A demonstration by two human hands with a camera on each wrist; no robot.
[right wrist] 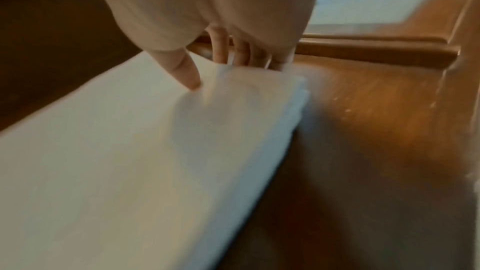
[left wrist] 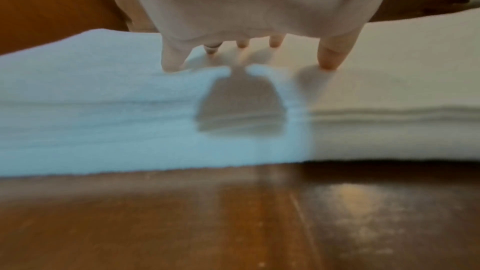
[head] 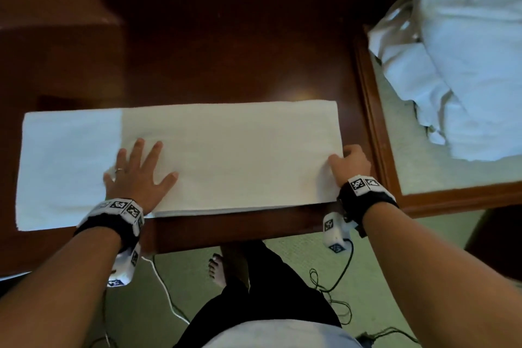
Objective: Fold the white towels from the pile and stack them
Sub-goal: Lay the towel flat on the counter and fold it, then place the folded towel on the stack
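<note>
Mid-fold step: one white towel (head: pixel 197 155) lies as a long folded strip along the near edge of the surface (head: pixel 226 65), its left end running past the surface's left edge. Left hand (head: pixel 138 171) flat, fingers spread, pressing the strip left of its middle. Right hand (head: pixel 351 162) grips the strip's right end, thumb on top, fingers apparently curled under the layers; the wrist view is blurry. Next move, likely: lift the right end, carry it left over the strip, keep edges aligned. Unfolded pile (head: pixel 466 65) sits well apart, beyond the right edge. No stack visible yet.
</note>
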